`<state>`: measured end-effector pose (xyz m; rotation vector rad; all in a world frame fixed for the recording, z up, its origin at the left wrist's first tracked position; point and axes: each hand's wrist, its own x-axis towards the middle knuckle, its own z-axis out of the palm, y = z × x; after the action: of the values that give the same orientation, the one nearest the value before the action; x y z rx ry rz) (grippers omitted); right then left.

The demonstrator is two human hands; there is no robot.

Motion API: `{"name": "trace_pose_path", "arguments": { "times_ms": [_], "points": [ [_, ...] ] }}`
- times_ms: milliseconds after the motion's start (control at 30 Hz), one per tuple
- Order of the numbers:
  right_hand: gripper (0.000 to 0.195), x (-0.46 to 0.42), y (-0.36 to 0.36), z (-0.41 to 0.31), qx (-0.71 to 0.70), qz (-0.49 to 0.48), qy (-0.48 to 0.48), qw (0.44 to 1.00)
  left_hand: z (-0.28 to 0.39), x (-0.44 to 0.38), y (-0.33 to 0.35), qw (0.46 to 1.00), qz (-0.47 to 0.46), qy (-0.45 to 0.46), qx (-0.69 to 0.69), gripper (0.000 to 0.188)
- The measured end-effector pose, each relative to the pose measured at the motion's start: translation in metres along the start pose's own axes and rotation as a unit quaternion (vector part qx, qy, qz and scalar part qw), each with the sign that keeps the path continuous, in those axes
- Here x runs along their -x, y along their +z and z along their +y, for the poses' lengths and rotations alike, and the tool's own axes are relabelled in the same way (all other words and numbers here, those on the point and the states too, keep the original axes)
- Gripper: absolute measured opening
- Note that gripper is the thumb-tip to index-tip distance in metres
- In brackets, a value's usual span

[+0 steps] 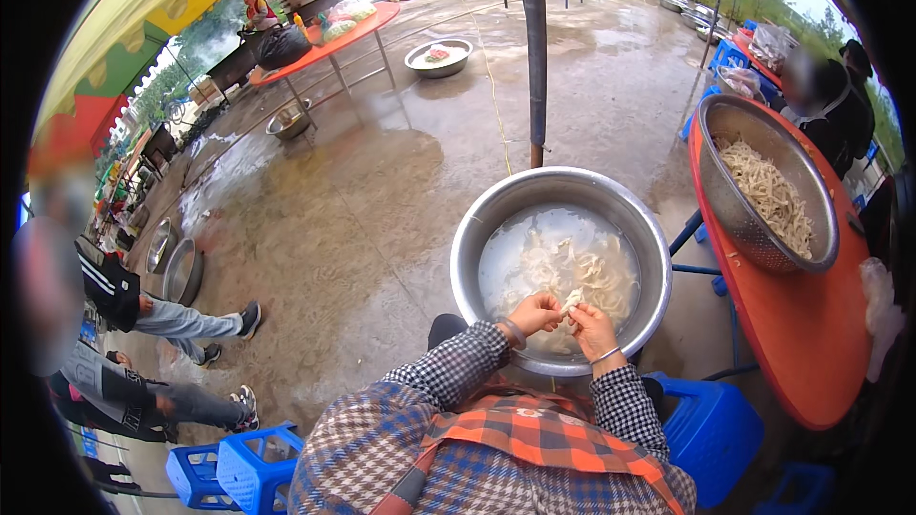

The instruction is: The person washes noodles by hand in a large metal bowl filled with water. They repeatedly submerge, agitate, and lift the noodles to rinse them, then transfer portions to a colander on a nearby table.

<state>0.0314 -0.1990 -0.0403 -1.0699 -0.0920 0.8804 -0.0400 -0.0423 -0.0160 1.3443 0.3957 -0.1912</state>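
A large metal basin [494, 229] sits before me, with cloudy water and many pale, stringy strips [547, 265] in it. Above its near side, my left hand [538, 313] and my right hand [592, 329] pinch one pale strip [572, 299] between their fingertips. The two hands are close together, and what the strip is made of I cannot tell. To the right, a perforated metal colander [723, 136] heaped with similar pale strips [766, 193] rests tilted in the view on an orange tabletop [809, 343].
A dark pole [535, 50] rises just beyond the basin. Blue plastic stools stand at my right [708, 436] and lower left [257, 465]. People [193, 322] are walking at the left. Another basin [438, 61] lies on the wet concrete ahead, near an orange table [336, 39].
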Motion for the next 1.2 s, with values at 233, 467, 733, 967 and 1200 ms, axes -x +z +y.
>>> {"name": "trace_pose_path", "arguments": {
  "times_ms": [233,467,733,967,1200],
  "points": [
    [0.007,0.009,0.005,-0.009,0.175,0.022,-0.044,0.983,0.000,0.001,0.006,0.998,0.002,0.018,-0.062,0.013],
    [0.010,0.012,0.005,-0.013,0.281,-0.006,-0.053,0.958,-0.001,-0.011,0.008,0.999,0.005,0.001,-0.049,0.008],
    [0.012,0.024,-0.006,-0.041,-0.085,-0.111,-0.097,0.985,-0.010,-0.045,-0.021,0.964,0.251,0.024,-0.084,0.012],
    [0.034,-0.008,0.001,-0.034,-0.100,0.132,0.043,0.985,0.024,-0.032,0.017,0.900,0.119,0.213,-0.362,0.011],
    [0.032,-0.025,-0.026,-0.038,-0.152,0.198,-0.018,0.968,0.035,-0.063,0.014,0.911,0.117,0.220,-0.330,0.023]
  ]
}}
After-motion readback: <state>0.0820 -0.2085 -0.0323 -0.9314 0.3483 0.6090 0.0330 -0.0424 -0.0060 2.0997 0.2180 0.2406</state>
